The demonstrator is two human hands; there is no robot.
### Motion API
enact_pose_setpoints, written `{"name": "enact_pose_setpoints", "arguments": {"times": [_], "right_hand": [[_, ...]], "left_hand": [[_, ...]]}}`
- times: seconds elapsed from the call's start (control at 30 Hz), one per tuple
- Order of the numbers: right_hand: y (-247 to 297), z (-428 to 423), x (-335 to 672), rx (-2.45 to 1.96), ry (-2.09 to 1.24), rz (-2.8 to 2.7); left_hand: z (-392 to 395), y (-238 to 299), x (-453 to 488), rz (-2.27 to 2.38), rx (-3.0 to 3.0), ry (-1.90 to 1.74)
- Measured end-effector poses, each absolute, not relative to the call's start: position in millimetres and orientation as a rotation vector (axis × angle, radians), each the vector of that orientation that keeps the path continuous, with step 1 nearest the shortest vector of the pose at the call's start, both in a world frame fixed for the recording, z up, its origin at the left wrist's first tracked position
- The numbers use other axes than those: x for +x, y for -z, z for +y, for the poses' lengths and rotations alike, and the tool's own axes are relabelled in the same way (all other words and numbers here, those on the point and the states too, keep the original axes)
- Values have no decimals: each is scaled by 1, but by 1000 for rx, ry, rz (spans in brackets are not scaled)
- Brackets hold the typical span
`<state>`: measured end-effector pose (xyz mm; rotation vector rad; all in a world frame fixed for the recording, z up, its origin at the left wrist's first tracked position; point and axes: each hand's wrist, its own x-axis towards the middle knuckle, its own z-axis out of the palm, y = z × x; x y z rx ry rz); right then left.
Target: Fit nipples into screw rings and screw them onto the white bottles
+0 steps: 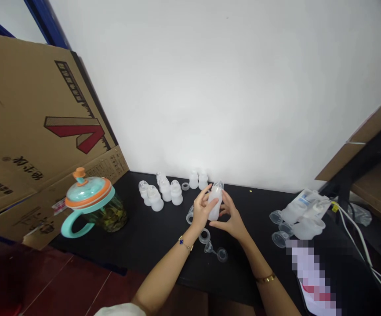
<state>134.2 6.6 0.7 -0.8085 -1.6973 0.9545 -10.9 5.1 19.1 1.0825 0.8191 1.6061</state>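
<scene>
My left hand (201, 209) and my right hand (231, 219) together hold a small translucent white bottle (214, 202) above the black table (150, 237). The left fingers wrap round its upper side, and the right fingers cup it from the right and below. Just under my hands lie clear rings and nipple-like parts (210, 245). A cluster of several assembled white bottles (162, 191) stands at the back left, and two more (198, 180) stand by the wall. One loose ring (185, 186) lies between them.
A teal and orange lidded glass mug (91, 206) stands at the left, in front of a leaning cardboard box (28, 131). Clear plastic parts in a bag (297, 217) lie at the right. White cables (358, 237) and cardboard (375, 145) are at far right.
</scene>
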Motion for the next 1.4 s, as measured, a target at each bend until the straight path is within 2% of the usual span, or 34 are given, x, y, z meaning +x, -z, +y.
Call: {"name": "enact_pose_setpoints", "arguments": {"times": [0.23, 0.4, 0.8, 1.07, 1.4], "right_hand": [[-9, 16, 143, -760, -1174, -1175], [-12, 17, 143, -744, -1280, -1052], [-4, 15, 135, -740, -1246, -1017], [-2, 16, 132, -802, -1157, -1037], [-5, 12, 128, -883, -1094, -1006]], "left_hand": [[-1, -16, -3, 1019, 1501, -1533], [-5, -10, 2, 1140, 1618, -1451], [-10, -6, 0, 1249, 1883, -1571], [-8, 3, 0, 1208, 1706, -1622], [-6, 8, -2, 1208, 1883, -1617]]}}
